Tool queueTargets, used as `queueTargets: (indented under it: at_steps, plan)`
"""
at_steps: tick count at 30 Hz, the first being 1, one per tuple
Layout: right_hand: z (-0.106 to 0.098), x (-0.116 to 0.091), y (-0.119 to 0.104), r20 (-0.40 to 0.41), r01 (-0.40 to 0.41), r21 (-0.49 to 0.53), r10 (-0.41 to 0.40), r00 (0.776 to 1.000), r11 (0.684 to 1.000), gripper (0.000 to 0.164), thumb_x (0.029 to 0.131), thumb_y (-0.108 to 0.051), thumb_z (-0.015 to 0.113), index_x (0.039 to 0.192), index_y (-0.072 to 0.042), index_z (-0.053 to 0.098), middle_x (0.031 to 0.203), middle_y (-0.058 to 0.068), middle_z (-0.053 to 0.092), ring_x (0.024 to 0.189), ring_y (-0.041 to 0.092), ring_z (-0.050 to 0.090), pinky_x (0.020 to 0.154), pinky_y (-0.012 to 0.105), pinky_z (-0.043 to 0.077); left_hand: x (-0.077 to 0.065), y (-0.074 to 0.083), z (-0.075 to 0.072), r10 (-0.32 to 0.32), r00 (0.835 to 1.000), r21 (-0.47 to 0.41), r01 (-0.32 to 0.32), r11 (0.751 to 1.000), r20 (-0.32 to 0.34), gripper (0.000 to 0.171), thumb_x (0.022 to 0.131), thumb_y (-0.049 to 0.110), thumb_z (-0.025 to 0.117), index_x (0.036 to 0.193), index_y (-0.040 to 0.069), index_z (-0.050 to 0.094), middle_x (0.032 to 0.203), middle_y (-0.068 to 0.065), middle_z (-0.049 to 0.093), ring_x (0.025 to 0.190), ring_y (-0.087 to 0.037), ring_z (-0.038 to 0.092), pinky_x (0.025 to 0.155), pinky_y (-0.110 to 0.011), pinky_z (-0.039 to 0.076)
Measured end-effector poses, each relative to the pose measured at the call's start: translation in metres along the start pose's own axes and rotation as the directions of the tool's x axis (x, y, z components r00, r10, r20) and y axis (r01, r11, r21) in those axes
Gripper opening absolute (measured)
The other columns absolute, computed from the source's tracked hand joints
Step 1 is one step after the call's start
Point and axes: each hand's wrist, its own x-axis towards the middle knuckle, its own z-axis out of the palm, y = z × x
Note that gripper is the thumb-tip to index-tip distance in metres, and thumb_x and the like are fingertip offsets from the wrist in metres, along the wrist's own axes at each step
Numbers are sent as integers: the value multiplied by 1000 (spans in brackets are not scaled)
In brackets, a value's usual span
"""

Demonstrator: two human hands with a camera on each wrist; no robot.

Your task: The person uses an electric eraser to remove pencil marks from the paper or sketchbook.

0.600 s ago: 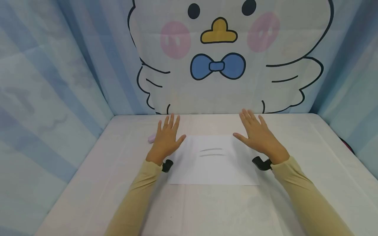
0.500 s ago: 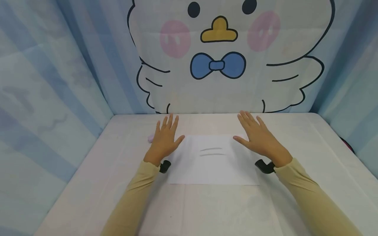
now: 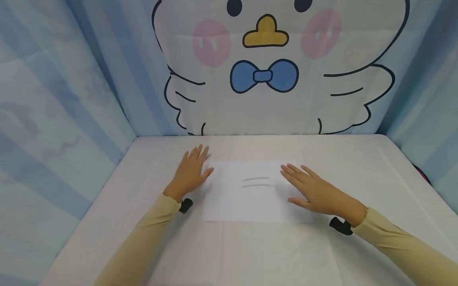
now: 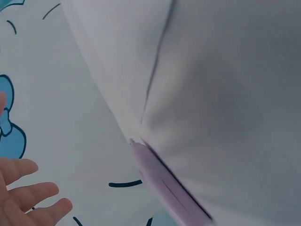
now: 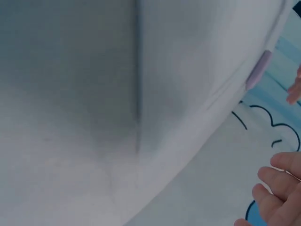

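A white sheet of paper lies on the table with two short grey lines near its middle. My left hand hovers by the paper's left edge, fingers spread and holding nothing. Beneath it in the head view, mostly hidden, is a lilac pen-like object; the left wrist view shows its small pointed tip and a dark line along its side. My right hand is over the right part of the paper, fingers straight, palm down, with nothing in it. The right wrist view shows the lilac object beyond the far side of the paper.
A white cloth covers the table. Behind it hangs a curtain printed with a cartoon bird, and blue patterned curtains close off both sides. A dark camera band sits on each wrist.
Both hands have moved apart and toward the person: the left hand left and down over the lilac object, the right hand down and turned inward over the paper. The head view has tilted slightly down.
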Motion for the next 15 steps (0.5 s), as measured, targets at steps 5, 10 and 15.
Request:
queueTargets:
  at_steps: [5, 10, 15]
  plan:
    - [17, -7, 9, 80, -28, 15, 26, 996, 1000, 75, 90, -42, 58, 146, -3, 27, 154, 13, 27, 142, 32, 24, 112, 52, 20, 5, -14, 3, 15, 998, 22, -16, 1000, 62, 70, 97, 39, 48, 149, 2, 19, 154, -20, 21, 143, -35, 20, 115, -52, 14]
    - [24, -7, 16, 89, -43, 49, 39, 995, 998, 75, 90, -42, 58, 146, -1, 28, 154, 15, 27, 142, 33, 24, 111, 54, 19, 14, -29, 4, -5, 991, 35, 0, 999, 137, 71, 97, 38, 48, 149, 2, 17, 155, -20, 19, 144, -37, 16, 115, -53, 11]
    - [26, -4, 20, 136, -49, 88, 37, 990, 995, 77, 90, -44, 58, 146, -1, 27, 154, 16, 26, 142, 34, 24, 111, 54, 17, 23, -42, 7, 13, 987, 51, -21, 998, 161, 69, 97, 36, 47, 148, -1, 18, 154, -23, 20, 143, -38, 18, 115, -53, 12]
